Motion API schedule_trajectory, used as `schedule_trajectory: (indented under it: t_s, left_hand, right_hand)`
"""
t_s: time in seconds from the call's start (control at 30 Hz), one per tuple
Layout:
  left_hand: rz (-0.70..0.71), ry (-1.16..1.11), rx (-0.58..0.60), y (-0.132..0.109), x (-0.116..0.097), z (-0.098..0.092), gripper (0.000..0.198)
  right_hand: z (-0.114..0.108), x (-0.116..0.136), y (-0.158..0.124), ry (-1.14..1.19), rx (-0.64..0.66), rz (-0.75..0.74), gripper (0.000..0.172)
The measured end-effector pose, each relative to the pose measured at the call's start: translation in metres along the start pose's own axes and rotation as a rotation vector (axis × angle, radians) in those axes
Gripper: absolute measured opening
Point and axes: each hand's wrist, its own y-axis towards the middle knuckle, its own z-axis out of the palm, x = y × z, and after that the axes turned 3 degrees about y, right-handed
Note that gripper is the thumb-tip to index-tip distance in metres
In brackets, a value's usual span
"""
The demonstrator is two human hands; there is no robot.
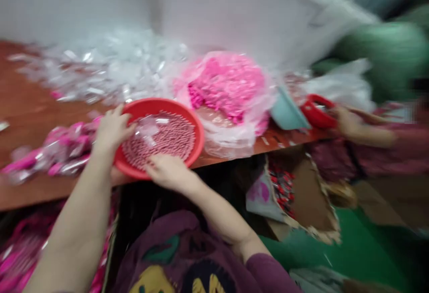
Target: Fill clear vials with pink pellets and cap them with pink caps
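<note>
A red basin full of small pink beads sits at the table's front edge. At its left rim is my left hand, with fingers and thumb apart. Close to that thumb, a clear plastic piece lies over the beads. My right hand reaches across the near rim, fingers curled down at the beads; what they hold, if anything, is blurred. Left of the basin lies a pile of bright pink pieces in clear wrapping.
Many clear plastic pieces cover the table's back. A bag of pink pieces stands right of the basin, then a light blue bowl. Another person's hand is at a red container. Below is an open carton.
</note>
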Motion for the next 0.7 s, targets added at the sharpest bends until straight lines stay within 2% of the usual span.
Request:
schedule_trajectory:
  t_s: [0.03, 0.1, 0.17, 0.23, 0.3, 0.4, 0.5, 0.6, 0.7]
  left_hand:
    - [-0.048, 0.086, 0.031, 0.002, -0.009, -0.005, 0.032]
    - [-0.101, 0.188, 0.042, 0.011, -0.02, -0.008, 0.026]
    - [-0.079, 0.232, 0.077, 0.019, -0.024, -0.005, 0.029]
    - [-0.032, 0.263, 0.173, 0.022, -0.026, -0.002, 0.034]
    - [0.015, 0.287, 0.273, 0.022, -0.028, 0.0, 0.036]
    - [0.073, 0.315, 0.356, 0.02, -0.03, 0.003, 0.034]
    - [0.089, 0.322, 0.349, 0.019, -0.029, 0.005, 0.033]
    - [0.061, 0.321, 0.328, 0.02, -0.029, 0.007, 0.035]
    - [0.049, 0.301, 0.301, 0.022, -0.031, 0.005, 0.035]
  right_hand:
    - [-0.011, -0.012, 0.004, 0.084, 0.049, -0.002, 0.027]
    - [-0.034, -0.043, 0.02, 0.1, 0.019, 0.074, 0.027]
    - [-0.053, -0.074, 0.045, -0.054, 0.004, 0.171, 0.031]
    - [-0.067, -0.096, 0.072, -0.161, 0.011, 0.158, 0.034]
    - [-0.073, -0.106, 0.097, -0.223, 0.041, 0.125, 0.036]
    - [-0.066, -0.108, 0.132, -0.293, 0.061, 0.092, 0.041]
    - [-0.047, -0.108, 0.157, -0.299, 0.1, 0.106, 0.044]
    - [-0.034, -0.113, 0.168, -0.271, 0.137, 0.124, 0.041]
    - [-0.034, -0.123, 0.164, -0.213, 0.146, 0.113, 0.036]
